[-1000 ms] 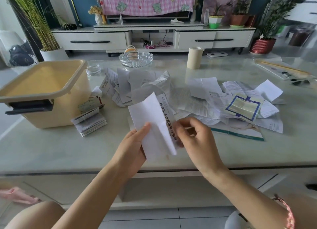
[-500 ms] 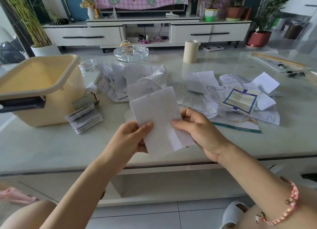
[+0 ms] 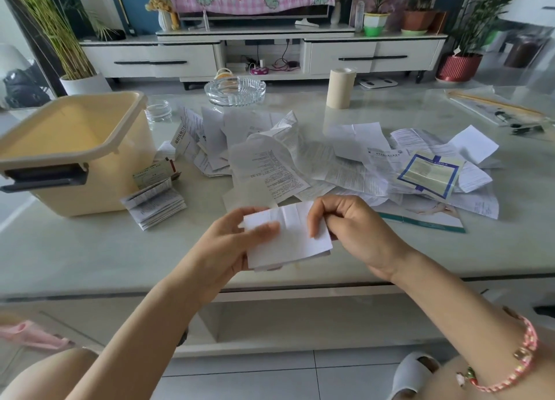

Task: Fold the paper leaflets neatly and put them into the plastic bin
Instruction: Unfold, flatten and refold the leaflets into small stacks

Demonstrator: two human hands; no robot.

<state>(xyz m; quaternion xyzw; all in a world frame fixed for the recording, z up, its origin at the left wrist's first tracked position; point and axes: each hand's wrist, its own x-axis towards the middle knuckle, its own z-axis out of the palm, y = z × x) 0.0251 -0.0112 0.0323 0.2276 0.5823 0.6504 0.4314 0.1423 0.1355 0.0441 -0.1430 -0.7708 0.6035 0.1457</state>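
Note:
A white leaflet (image 3: 289, 237), folded over into a wide rectangle, is held just above the table's near edge. My left hand (image 3: 228, 243) pinches its left side, thumb on top. My right hand (image 3: 351, 228) grips its right end with curled fingers. A loose heap of unfolded leaflets (image 3: 330, 159) covers the middle of the table (image 3: 90, 249). The cream plastic bin (image 3: 75, 150) stands open at the left. Its inside looks empty from here. A folded leaflet (image 3: 156, 204) lies next to the bin.
A glass ashtray (image 3: 235, 91), a small glass dish (image 3: 158, 111) and a beige tape roll (image 3: 340, 88) stand behind the heap. A blue-bordered sheet (image 3: 429, 173) tops the right of the pile. Pens in a sleeve (image 3: 504, 114) lie far right.
The leaflet stood taller and partly open before; it is now folded down into a lower, wider rectangle, and both hands have closed in on its ends.

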